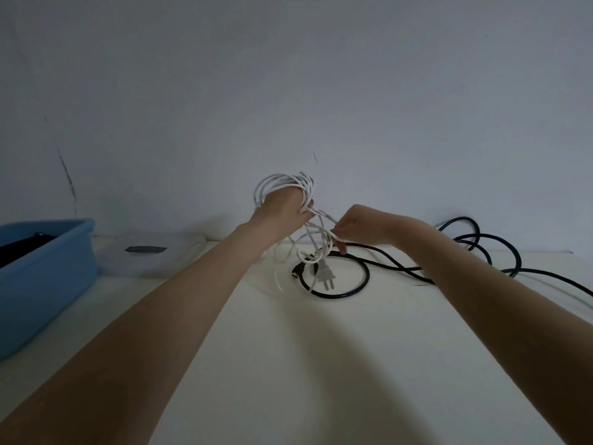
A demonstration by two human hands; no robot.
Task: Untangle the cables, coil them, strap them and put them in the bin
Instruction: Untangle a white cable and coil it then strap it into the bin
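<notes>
Cream-coloured laminate formed the worktop, which carried everything we inspected. At its left edge stood the blue bin, with something dark inside that we could not identify. Beside the bin lay a pale flat lid or tray bearing a dark label.

To the right, the black cable sprawled in loose open loops on the worktop, one end curled into a ring near the centre. We judged it the thicker and stiffer of the two, likely to spring back when coiled, and best taken near its plug end.

Raised above the worktop at centre, the white cable was wound in several turns around the left hand, whose fingers were curled through the coil. Its tail hung down to a white plug resting on the black ring. We judged it light, thin and limp, liable to slip off or snag.

The right hand pinched a white strand just beside the coil. No strap was visible.
</notes>
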